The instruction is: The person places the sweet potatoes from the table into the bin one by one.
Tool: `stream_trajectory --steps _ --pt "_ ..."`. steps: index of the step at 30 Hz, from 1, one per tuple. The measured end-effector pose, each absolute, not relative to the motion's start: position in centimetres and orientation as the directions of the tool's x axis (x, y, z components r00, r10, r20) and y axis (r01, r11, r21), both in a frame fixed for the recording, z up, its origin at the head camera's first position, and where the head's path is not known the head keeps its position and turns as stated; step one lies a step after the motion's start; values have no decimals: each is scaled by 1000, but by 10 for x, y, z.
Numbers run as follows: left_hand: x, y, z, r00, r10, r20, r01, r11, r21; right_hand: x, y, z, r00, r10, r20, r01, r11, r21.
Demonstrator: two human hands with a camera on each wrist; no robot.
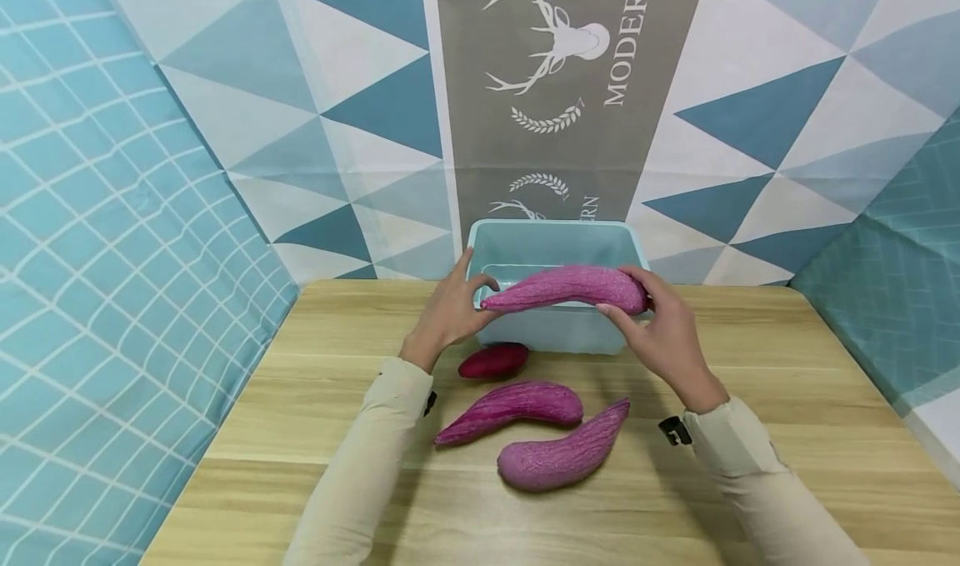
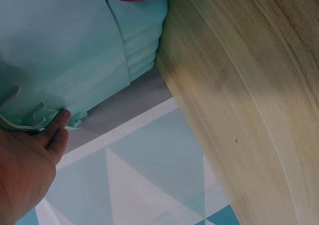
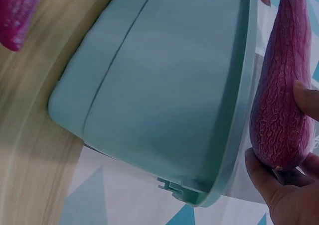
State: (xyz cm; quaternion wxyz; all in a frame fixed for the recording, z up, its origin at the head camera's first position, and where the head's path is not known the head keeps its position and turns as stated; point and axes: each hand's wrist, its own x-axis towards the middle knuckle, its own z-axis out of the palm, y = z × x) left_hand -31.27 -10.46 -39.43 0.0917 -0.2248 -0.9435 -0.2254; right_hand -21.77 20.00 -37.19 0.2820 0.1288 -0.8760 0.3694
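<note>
Three vegetables [image 1: 525, 403] (one redder) crowd the bin [image 1: 555, 333].

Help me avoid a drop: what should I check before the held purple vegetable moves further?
1. Right hand grips the held vegetable's thick end: ok.
2. Left hand pinches its thin tip: cannot tell; it is at the tip and the rim.
3. Bin upright on the table: ok.
4. Full view into the bin: not ok; the held vegetable hides part.
5. Dark red vegetable apart from the bin: cannot tell.
</note>
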Motion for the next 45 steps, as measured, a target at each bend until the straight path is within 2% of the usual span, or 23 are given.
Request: stream_trajectory --steps 6,18,32,45 --pt "-311 -103 -394 -902 350 254 430 790 437 -238 197 -368 -805 -6 594 -426 704 -569" --pt "-311 -103 -394 -900 355 254 435 776 456 -271 192 -372 -858 31 513 -331 730 -598" --pt "-310 -103 -393 -899 372 231 438 773 458 -270 193 -377 -879 73 471 -307 669 -677" --pt "-309 -103 -391 -910 354 218 416 781 466 -250 198 -375 -911 0 412 -319 633 -705"
